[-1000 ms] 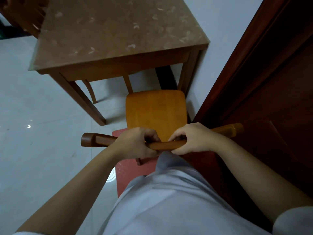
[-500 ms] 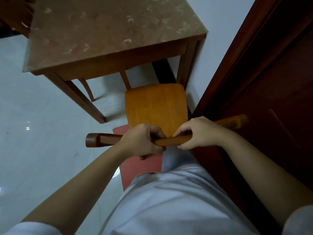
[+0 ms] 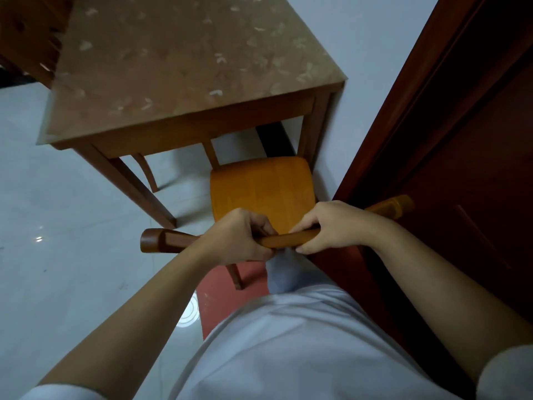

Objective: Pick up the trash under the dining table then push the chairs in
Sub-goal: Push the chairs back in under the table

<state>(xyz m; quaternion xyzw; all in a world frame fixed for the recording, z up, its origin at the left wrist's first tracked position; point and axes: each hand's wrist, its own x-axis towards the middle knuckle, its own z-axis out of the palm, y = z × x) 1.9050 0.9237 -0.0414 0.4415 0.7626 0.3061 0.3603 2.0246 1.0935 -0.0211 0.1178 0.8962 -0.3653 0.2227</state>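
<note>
A wooden chair with an orange seat [image 3: 259, 189] stands in front of me, its seat front close to the edge of the dining table [image 3: 184, 67]. My left hand [image 3: 236, 241] grips the chair's curved top rail [image 3: 161, 241] left of its middle. My right hand [image 3: 331, 226] grips the same rail right of the middle, fingers curled over it. The seat's far edge lies just under the table's apron, between the table legs. No trash is visible on the floor under the table.
A dark red door [image 3: 447, 140] stands close on the right, near the rail's right end. A red mat [image 3: 225, 287] lies under the chair's back legs. Pale tiled floor [image 3: 57, 226] spreads to the left. Another wooden piece of furniture [image 3: 26, 36] is at the far left corner.
The chair has slid forward toward the table with both hands on its rail; the seat's front now reaches the table's edge. I have stepped forward with it.
</note>
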